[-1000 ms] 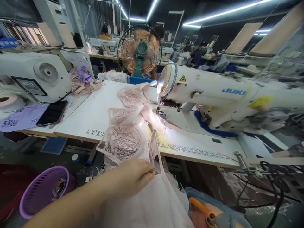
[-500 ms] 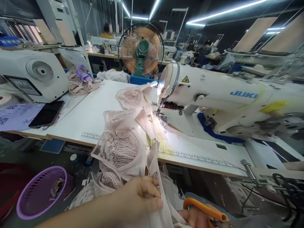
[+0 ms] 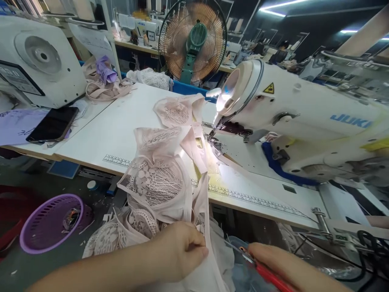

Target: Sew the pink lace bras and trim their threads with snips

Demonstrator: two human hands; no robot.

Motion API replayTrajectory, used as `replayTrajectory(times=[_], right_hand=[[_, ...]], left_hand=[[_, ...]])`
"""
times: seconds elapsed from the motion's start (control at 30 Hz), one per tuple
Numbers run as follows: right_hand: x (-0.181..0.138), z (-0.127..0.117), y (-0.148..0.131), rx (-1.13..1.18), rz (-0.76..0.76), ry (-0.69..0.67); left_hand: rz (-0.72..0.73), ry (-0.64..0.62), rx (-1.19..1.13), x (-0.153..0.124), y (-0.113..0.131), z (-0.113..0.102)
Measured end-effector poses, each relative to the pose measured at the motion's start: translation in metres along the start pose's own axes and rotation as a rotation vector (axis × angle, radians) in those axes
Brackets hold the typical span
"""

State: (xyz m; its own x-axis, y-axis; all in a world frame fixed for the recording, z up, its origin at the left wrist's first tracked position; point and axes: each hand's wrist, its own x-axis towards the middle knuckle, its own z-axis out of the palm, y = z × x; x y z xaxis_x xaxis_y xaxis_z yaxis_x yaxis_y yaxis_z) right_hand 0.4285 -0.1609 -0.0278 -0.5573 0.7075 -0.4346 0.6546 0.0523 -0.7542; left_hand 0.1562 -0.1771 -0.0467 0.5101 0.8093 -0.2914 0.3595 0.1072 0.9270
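Observation:
A pale pink lace bra (image 3: 156, 182) hangs over the front edge of the sewing table, one in a run of similar pieces. My left hand (image 3: 185, 251) is closed in a pinch on the bra's plain fabric edge, just below the table. To the right, my right hand (image 3: 267, 255) grips scissors (image 3: 255, 263) with a red handle, their metal blades pointing up and left beside the hanging fabric. Part of the scissors is hidden by the hand. Farther back, more pale pink lace (image 3: 176, 111) lies by the needle of the white sewing machine (image 3: 282, 97).
Left on the table are a phone (image 3: 51, 125), papers and a second machine (image 3: 42, 61). A fan (image 3: 194, 40) stands behind. On the floor is a purple basket (image 3: 51, 223); loose lace pieces (image 3: 103, 239) hang below the table. Metal fittings and cables (image 3: 367, 247) are at lower right.
My right hand has risen and turned, bringing the scissors' blades into view beside the fabric. The left hand keeps its pinch. The camera view has tilted and shifted.

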Motion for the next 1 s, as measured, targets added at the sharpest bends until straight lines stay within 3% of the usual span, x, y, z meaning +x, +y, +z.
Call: replayTrajectory(times=[0.1, 0.23, 0.4, 0.63, 0.8, 0.9, 1.0], right_hand=[[0.014, -0.016, -0.026, -0.12, -0.013, -0.187], [0.035, -0.023, -0.054, -0.203, 0.004, -0.304], [0.043, -0.026, -0.072, -0.383, 0.038, -0.309], [0.047, -0.029, -0.075, -0.282, 0.131, -0.36], [0.046, -0.029, -0.07, -0.154, 0.167, -0.352], [0.043, -0.025, -0.061, -0.03, 0.177, -0.267], [0.038, -0.016, -0.052, 0.1, -0.01, -0.095]], left_hand=[[0.026, 0.011, 0.017, 0.001, -0.004, 0.002], [0.02, 0.0, -0.005, 0.0, -0.007, 0.002], [0.005, -0.013, -0.01, -0.002, -0.008, 0.0], [0.019, -0.016, 0.032, -0.002, -0.004, -0.006], [-0.014, -0.008, 0.047, -0.002, 0.0, -0.008], [0.0, 0.004, 0.055, -0.005, 0.006, -0.01], [0.13, 0.027, 0.032, -0.009, 0.017, -0.013]])
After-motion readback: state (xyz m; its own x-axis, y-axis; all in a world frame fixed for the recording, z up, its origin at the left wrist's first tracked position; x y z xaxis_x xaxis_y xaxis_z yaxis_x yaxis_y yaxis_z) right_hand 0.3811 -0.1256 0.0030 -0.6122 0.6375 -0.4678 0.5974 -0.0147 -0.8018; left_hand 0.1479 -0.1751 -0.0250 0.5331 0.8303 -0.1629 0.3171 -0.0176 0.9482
